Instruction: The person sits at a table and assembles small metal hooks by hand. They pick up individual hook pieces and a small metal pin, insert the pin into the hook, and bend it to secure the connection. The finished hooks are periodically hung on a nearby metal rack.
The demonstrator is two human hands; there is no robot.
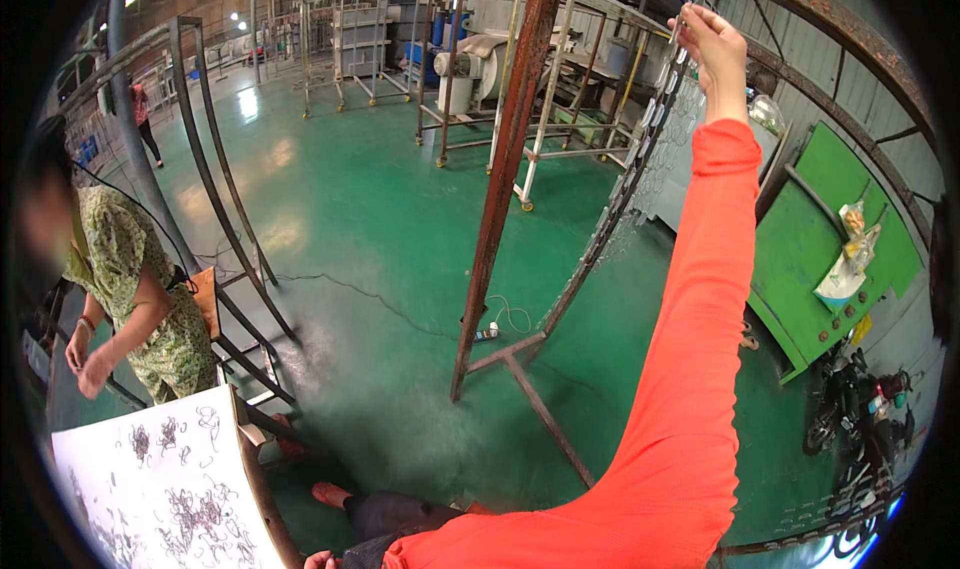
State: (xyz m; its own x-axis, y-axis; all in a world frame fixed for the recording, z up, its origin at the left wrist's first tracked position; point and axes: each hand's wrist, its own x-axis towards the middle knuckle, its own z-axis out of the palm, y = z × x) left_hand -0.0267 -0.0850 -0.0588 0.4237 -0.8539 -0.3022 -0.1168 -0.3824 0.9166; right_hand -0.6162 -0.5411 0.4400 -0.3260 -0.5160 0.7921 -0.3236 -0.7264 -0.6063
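My right hand (712, 44), at the end of a raised orange sleeve, is up at the top right with thumb and fingertips pinched together. It is closed on what looks like a thin wire hook (682, 41), at the upper end of a slanting rack bar. Many thin, shiny wire hooks (640, 159) hang along that bar below the hand. Only a small part of my left hand (320, 561) shows at the lower edge, beside the white board; its fingers are mostly cut off. On the white board (90, 459) lie scattered small dark wire hooks (195, 514).
A rusty upright post (505, 189) with splayed feet stands in front of me. At left, a person in patterned clothing (130, 279) works beside a dark metal frame (200, 119). A cable and power strip (487, 333) lie on the green floor. A green panel (830, 259) stands at right.
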